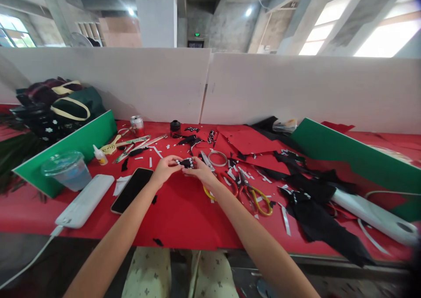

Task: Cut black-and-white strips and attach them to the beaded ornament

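Observation:
Between my two hands, just above the red table covering [184, 214], is a small black piece edged with white beads [186, 163]. My left hand [165, 170] pinches its left end. The fingers of my right hand [199, 170] close on its right side. Its exact kind is too small to make out. Close to my right hand lie scissors with yellow handles [263, 201] and a roll of tape or ring [217, 158]. A black phone [133, 190] rests beside my left forearm.
On the left are a white power bank [85, 201], a clear plastic tub [70, 170], a glue bottle [100, 155] and a drink can [137, 125]. Black fabric [324, 219] and a white-handled tool [371, 214] lie right. Green boards [355, 162] stand at both sides.

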Demonstrator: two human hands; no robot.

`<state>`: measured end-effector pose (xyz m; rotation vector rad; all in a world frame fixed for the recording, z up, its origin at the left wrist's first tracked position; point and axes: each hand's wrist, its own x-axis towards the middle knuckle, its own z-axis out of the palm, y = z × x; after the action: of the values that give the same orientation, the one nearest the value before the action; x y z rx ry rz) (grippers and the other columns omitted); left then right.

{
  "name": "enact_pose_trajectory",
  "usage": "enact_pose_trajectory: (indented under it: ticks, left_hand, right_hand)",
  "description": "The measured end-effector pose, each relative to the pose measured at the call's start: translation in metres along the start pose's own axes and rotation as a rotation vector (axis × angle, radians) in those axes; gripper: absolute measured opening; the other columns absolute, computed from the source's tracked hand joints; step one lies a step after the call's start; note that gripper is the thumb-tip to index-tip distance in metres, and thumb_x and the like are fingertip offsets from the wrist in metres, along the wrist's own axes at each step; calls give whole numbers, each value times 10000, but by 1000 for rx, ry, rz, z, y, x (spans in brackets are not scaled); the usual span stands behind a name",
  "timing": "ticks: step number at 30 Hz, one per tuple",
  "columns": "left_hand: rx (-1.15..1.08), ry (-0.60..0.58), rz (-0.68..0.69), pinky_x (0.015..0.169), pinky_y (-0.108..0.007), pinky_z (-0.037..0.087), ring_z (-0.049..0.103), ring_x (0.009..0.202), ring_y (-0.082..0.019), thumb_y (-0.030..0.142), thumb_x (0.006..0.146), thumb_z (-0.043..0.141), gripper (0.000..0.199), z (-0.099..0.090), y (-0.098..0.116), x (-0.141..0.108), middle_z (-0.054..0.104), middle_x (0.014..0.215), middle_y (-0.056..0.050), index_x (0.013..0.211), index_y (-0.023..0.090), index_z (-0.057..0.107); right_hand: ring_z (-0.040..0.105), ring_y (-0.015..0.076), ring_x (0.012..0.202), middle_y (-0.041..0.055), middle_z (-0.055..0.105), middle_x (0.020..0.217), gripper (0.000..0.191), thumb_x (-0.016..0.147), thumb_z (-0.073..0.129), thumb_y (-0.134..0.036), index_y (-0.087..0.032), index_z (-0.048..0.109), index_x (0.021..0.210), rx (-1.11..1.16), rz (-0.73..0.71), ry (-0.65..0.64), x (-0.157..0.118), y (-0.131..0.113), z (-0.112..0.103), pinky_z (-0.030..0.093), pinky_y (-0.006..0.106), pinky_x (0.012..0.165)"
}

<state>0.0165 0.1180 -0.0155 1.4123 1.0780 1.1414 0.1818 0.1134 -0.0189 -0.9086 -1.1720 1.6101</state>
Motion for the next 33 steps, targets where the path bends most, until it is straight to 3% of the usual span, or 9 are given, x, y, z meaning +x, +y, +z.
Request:
enact_pose_trajectory:
  ticks: [6,11,15,24,33]
  left_hand:
    - [-164,-39,-109,836,-335,474,643,773,-157,266,654,756,332,-1,3,0,692,839,-41,943,152,640]
    - [-169,-213,-108,875,-321,454,630,943,-187,221,638,784,557,-3,4,-2,682,987,-56,1148,197,561]
    - [-200,-287,-151,853,-343,474,658,873,-192,257,686,757,570,-3,5,-4,684,980,-72,1203,196,524]
    - [-288,-176,-293,719,-279,515,659,676,-148,145,580,806,515,-9,-2,0,682,742,-38,1062,122,626]
    - [-326,-116,-192,672,-244,475,623,634,-121,195,567,813,524,-6,4,-1,649,695,0,1041,141,596]
  right_hand:
    - [654,191,705,-34,615,729,570,440,833,-280,-219,438,847,-86,-21,-28,2,-7,-4,529,355,730]
    - [652,199,648,-25,625,707,607,437,831,-312,-221,429,883,-119,-13,-145,0,-9,-9,529,375,694]
    - [651,210,657,-10,626,695,544,471,820,-368,-220,443,835,-208,-32,-138,2,-6,-13,526,374,673]
    - [587,145,562,-44,590,645,477,522,790,-458,-206,469,770,-331,-107,-145,4,0,-10,500,301,582]
    - [566,116,561,-28,591,644,451,668,652,-599,-185,517,786,-375,-137,-170,1,-1,-6,486,260,575]
